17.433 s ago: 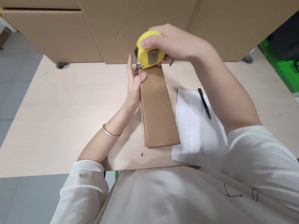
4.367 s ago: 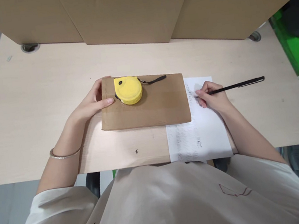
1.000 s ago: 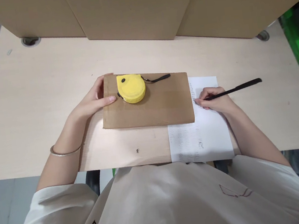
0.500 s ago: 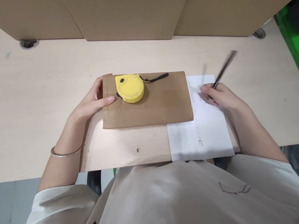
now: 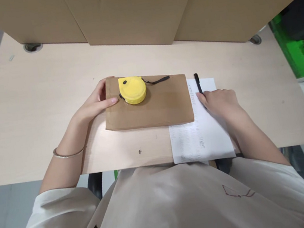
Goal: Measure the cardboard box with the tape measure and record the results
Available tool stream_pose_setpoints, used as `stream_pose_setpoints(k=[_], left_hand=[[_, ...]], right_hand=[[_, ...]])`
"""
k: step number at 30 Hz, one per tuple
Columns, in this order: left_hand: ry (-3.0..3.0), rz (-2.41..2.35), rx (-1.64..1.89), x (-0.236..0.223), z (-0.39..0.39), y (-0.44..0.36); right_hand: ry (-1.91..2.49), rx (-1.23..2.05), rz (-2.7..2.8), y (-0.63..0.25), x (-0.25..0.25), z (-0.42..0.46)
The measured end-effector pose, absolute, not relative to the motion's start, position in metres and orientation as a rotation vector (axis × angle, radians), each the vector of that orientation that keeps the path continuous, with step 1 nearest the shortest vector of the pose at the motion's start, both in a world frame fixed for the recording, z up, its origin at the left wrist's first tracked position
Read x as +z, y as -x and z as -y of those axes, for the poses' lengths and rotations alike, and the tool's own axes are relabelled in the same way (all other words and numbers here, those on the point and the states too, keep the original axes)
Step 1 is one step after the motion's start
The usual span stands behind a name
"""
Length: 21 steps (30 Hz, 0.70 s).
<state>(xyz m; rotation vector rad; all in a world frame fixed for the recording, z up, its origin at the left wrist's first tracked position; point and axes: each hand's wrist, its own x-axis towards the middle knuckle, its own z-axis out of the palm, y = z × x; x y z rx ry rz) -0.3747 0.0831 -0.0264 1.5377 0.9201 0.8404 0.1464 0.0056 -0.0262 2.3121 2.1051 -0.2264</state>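
My left hand (image 5: 96, 99) grips the left end of a small brown cardboard box (image 5: 162, 107), thumb on top and the other fingers mostly hidden behind its edge. On the box lies a yellow tape measure (image 5: 133, 90) with a black wrist strap (image 5: 161, 79). To the right, my right hand (image 5: 221, 102) is palm down with fingers curled, thumb against a black pen (image 5: 198, 83) over the paper. The white sheet of paper (image 5: 214, 135), with printed and handwritten marks, is partly under the box.
Large cardboard boxes (image 5: 129, 11) stand along the back of the light wooden table (image 5: 51, 79). Round cable holes (image 5: 33, 47) show near the back corners. At the far right are a green surface (image 5: 287, 49) and a dark object with a cable.
My right hand has turned palm down and shifted slightly, bringing the pen from a raised slant to low over the paper. My left hand, the box and the tape measure stay put.
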Motion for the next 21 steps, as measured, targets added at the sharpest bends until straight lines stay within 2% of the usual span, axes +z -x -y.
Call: stream_pose_setpoints(k=[5,9,11,13,16,21], left_hand=[[-1.533,-0.908,0.825,-0.029,-0.085,0.375],[-1.538,-0.919,0.812,-0.028,-0.086,0.373],[-1.545,-0.922,0.803,-0.027,-0.086,0.372],[-1.542,-0.920,0.801,-0.026,-0.086,0.371],[-1.531,-0.904,0.810,-0.028,-0.085,0.372],[-1.509,-0.945,0.815,-0.037,-0.087,0.372]], right_hand=[[-2.262,-0.058,-2.008,-0.126,0.001,-0.013],[-2.317,0.029,-2.378,-0.075,0.042,-0.026],[-2.150,-0.067,-2.740,-0.041,0.056,-0.034],[-1.777,-0.153,-3.063,-0.006,0.064,-0.044],[-1.352,-0.241,-3.178,0.040,0.065,-0.059],[-1.360,-0.478,-3.064,0.063,0.060,-0.072]])
